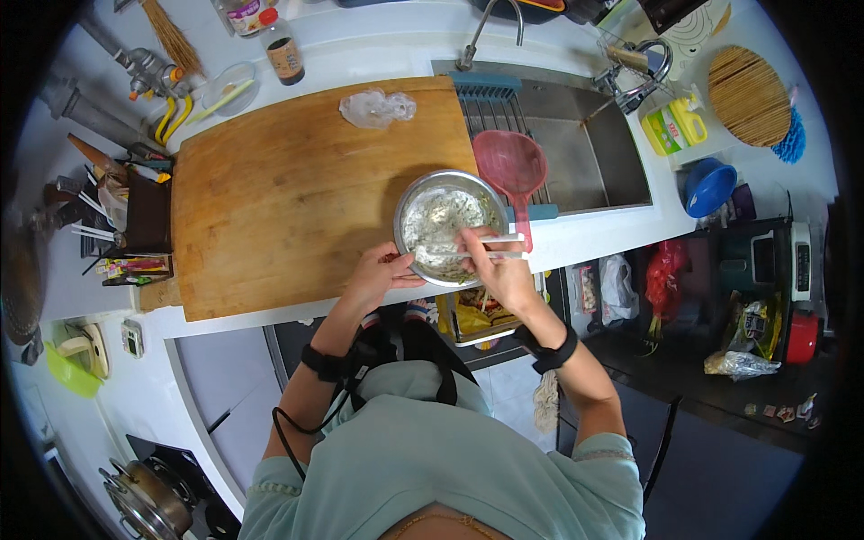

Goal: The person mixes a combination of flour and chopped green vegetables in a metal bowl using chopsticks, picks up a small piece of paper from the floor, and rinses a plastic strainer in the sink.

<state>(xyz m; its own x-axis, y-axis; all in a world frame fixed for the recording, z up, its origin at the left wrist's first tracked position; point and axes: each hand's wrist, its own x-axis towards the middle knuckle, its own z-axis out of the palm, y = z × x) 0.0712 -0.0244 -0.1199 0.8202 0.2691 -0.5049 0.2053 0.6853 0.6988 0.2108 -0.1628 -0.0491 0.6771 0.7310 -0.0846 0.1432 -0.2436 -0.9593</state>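
A round stainless steel bowl (399, 223) stands at the right front corner of a wooden cutting board (283, 202). Inside it lies a white, floury mixture (439, 209) with green bits along the wall. My left hand (381, 273) grips the bowl's near left rim, thumb on top and fingers beneath. Over the bowl's right side, my right hand (498, 270) holds a pair of pale chopsticks (503, 238), their tips down in the mixture. Its fingers hide part of the contents. Close to the bowl's right, a pink plastic ladle (511, 162) rests on the sink rack.
A crumpled clear plastic bag (378, 108) lies at the board's back. To the right is a steel sink (567, 155) with a faucet (634, 88). A dark utensil holder (150, 212) stands left, a sauce bottle (283, 54) behind. An open drawer (482, 317) sits below the counter edge.
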